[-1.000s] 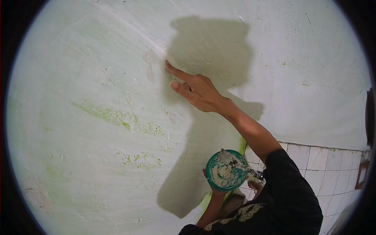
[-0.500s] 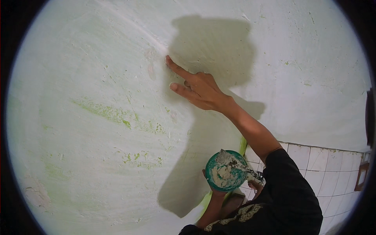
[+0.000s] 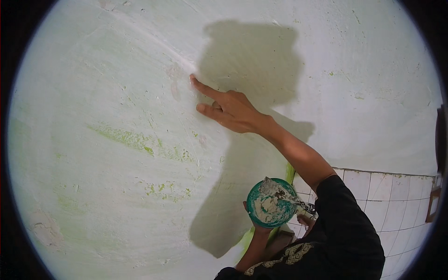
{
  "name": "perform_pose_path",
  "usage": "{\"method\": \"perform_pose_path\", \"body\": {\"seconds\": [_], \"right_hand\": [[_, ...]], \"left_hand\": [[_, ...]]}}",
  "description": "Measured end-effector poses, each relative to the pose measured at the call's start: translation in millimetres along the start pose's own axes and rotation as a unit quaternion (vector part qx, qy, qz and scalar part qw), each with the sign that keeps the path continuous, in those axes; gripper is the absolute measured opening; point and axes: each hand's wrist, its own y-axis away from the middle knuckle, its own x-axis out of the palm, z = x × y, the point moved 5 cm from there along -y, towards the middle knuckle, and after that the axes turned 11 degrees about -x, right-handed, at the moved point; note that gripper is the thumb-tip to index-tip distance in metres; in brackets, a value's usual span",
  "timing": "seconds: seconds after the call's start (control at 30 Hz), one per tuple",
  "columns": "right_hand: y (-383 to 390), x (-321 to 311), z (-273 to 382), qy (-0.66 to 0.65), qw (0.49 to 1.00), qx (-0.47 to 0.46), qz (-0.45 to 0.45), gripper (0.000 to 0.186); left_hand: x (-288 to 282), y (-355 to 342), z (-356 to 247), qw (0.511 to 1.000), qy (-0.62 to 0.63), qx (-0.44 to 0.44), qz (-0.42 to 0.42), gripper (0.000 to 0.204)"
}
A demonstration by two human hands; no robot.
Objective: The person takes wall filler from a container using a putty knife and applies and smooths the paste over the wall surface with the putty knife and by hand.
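My right hand (image 3: 226,107) reaches up to the pale green-white wall (image 3: 116,79), index fingertip at a whitish smoothed streak, thumb stretched out and the other fingers curled, holding nothing. Below it my left hand (image 3: 260,228) holds a teal bowl (image 3: 259,219) from beneath and the side, its fingers partly hidden behind it. Lumpy pale paste (image 3: 267,205) coats the inside. A paste-caked scraper (image 3: 269,187) lies across the bowl, its handle toward the right.
White tiled floor (image 3: 382,196) shows at lower right, with my bare foot (image 3: 305,221) partly visible below the bowl. A small brown-framed object (image 3: 432,205) and a dark edge (image 3: 440,135) are at the far right. Rough green flecks and a patch (image 3: 46,231) mark the wall.
My right fingertip first moved slightly up, then down and left along the streak compared with both earlier frames. The bowl in my left hand has stayed nearly in place.
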Motion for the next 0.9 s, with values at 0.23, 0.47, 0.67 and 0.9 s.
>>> {"method": "perform_pose_path", "body": {"seconds": [0.23,0.47,0.67,0.9], "right_hand": [[19,-11,14,-0.007,0.996,0.041,0.074,0.064],[-2,0,14,-0.011,0.999,0.022,0.045,0.066],[13,0,8,-0.043,0.993,0.030,0.105,0.066],[4,6,9,-0.316,0.943,0.081,0.071,0.069]], "left_hand": [[11,2,2,0.999,-0.022,0.028,0.015,0.077],[0,1,-4,0.996,-0.074,0.040,-0.039,0.078],[-1,0,-4,0.992,-0.113,0.031,-0.049,0.078],[-9,3,-5,0.999,-0.043,0.024,-0.012,0.078]]}}
